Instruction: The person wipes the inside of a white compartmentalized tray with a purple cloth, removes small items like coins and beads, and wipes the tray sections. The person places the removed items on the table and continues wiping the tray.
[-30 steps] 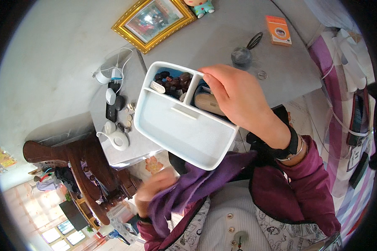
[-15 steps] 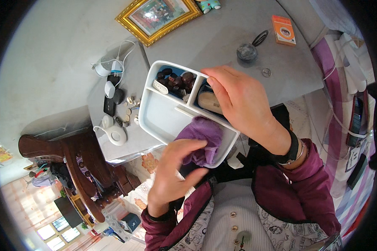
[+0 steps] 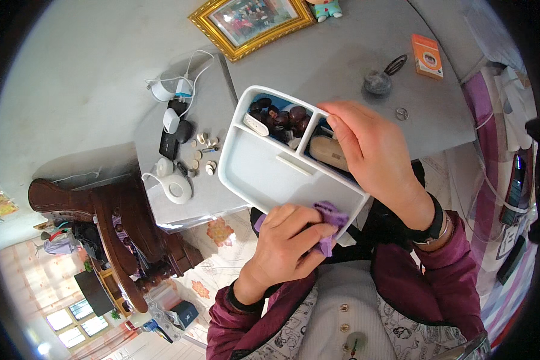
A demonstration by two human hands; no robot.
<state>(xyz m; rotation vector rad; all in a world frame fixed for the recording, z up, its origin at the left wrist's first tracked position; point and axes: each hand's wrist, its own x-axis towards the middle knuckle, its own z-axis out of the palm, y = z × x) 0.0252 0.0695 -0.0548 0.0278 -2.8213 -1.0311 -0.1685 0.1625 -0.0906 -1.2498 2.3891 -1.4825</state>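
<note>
A white divided box (image 3: 255,165) is held up in front of me, past the table's near edge. My right hand (image 3: 378,144) grips its right side, thumb on the rim. My left hand (image 3: 288,243) is closed on a bunched purple cloth (image 3: 331,217) at the box's near edge, where the fingers cover part of the rim. Dark brown round beads (image 3: 291,118) and a white strip (image 3: 256,125) fill the far left compartment. A beige rounded object (image 3: 330,151) lies in the far right one, partly behind my right hand. The large near compartment shows a bare white bottom.
On the grey table (image 3: 342,66) stand a gold picture frame (image 3: 252,24), an orange box (image 3: 426,56), a round grey object (image 3: 377,83) and a ring (image 3: 401,114). To the left lie a power strip (image 3: 169,141), a white corded device (image 3: 177,188) and several small pieces. A brown wooden chair (image 3: 111,222) stands lower left.
The cloth lay spread in the near compartment under my loosely opened left hand. Now that hand has closed on it and moved to the near rim. The right hand keeps its grip.
</note>
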